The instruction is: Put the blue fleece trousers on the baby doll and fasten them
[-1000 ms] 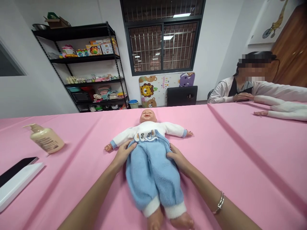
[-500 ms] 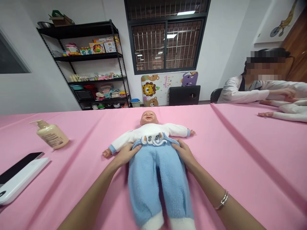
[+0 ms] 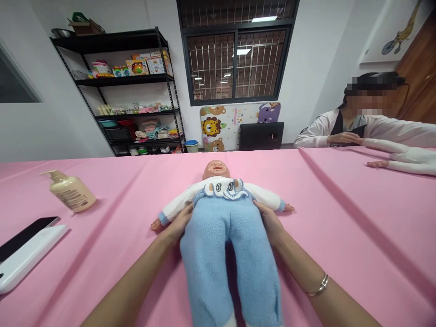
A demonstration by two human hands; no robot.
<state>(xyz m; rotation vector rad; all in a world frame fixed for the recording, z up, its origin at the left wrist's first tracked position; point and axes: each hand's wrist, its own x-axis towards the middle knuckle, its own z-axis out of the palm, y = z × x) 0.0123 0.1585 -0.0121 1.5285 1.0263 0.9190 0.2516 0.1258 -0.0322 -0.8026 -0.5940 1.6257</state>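
A plastic baby doll (image 3: pixel 215 170) in a white fleece top lies on its back on the pink-covered bench (image 3: pixel 340 218), head pointing away from the camera and arms spread. Its light blue fleece trousers (image 3: pixel 225 245) reach up to its chest. The left hand (image 3: pixel 177 222) clasps the trousers at the doll's one flank, thumb over the fleece. The right hand (image 3: pixel 269 222) clasps the opposite flank in the same way, so the doll's waist is held between both hands. A thin silver bracelet (image 3: pixel 318 286) circles the right wrist.

Well to the left of the doll lies a cream pump bottle (image 3: pixel 71 193) on its side. Nearer the camera is a flat white slab with a black face (image 3: pixel 27 247), perhaps a tablet. Far to the doll's right, another person's white sleeve (image 3: pixel 316 131) rests on the bench beside a second doll in white (image 3: pixel 402 159). Behind the doll, against the wall, stands a black metal shelf rack (image 3: pixel 126 91).
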